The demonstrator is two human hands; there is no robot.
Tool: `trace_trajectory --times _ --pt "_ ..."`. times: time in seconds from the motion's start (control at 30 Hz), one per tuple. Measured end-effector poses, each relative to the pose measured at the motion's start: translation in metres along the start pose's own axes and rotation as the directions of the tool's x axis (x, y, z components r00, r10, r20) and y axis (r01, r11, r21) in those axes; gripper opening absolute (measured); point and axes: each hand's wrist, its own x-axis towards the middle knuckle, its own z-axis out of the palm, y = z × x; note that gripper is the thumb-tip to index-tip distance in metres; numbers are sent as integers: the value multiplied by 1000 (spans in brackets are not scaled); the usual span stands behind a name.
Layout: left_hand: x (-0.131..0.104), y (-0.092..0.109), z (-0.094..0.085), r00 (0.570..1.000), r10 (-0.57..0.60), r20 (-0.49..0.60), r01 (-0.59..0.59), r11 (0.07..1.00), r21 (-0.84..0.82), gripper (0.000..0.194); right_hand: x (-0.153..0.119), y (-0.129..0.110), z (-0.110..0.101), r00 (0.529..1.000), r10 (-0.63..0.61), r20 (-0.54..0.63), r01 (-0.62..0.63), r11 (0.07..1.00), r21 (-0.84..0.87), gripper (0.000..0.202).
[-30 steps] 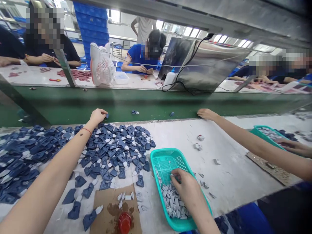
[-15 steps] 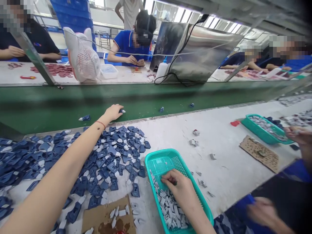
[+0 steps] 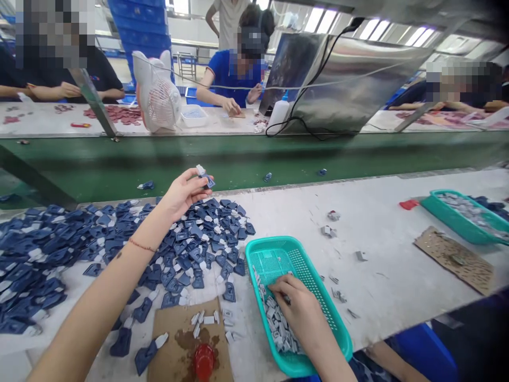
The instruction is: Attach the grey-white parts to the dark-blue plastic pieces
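My left hand point(image 3: 185, 195) is raised near the edge of the green belt, its fingers closed on a blue plastic part with a white tip point(image 3: 207, 179). Below it spreads a large heap of similar blue parts point(image 3: 186, 233). My right hand point(image 3: 300, 302) reaches into a teal perforated basket point(image 3: 302, 252), fingers pinched together over small grey plastic pieces point(image 3: 280, 329). Whatever lies between those fingertips is hidden. Between the heap and the basket, a cardboard piece point(image 3: 170, 329) bears several light pieces, brown stains and a red round object point(image 3: 204, 362).
A green belt point(image 3: 230, 154) crosses ahead, carrying a few blue parts. Several people work opposite, beside a fan point(image 3: 159, 101), a white bottle point(image 3: 278, 114) and a metal sheet point(image 3: 330, 85). At right are another teal basket point(image 3: 445, 215) and cardboard point(image 3: 457, 260).
My left hand has lifted off the belt with the blue part in its fingers. My right hand stays in the basket. The view has shifted slightly.
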Motion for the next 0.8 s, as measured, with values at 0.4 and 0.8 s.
trace_trajectory --times 0.4,0.8 --pt "-178 -8 -7 987 -159 -28 150 968 -203 22 -8 3 -7 997 -33 -72 25 993 -116 23" --pt "-272 -57 -25 926 -330 -186 313 943 -114 25 -1 -15 -14 999 -42 0 41 988 -152 20"
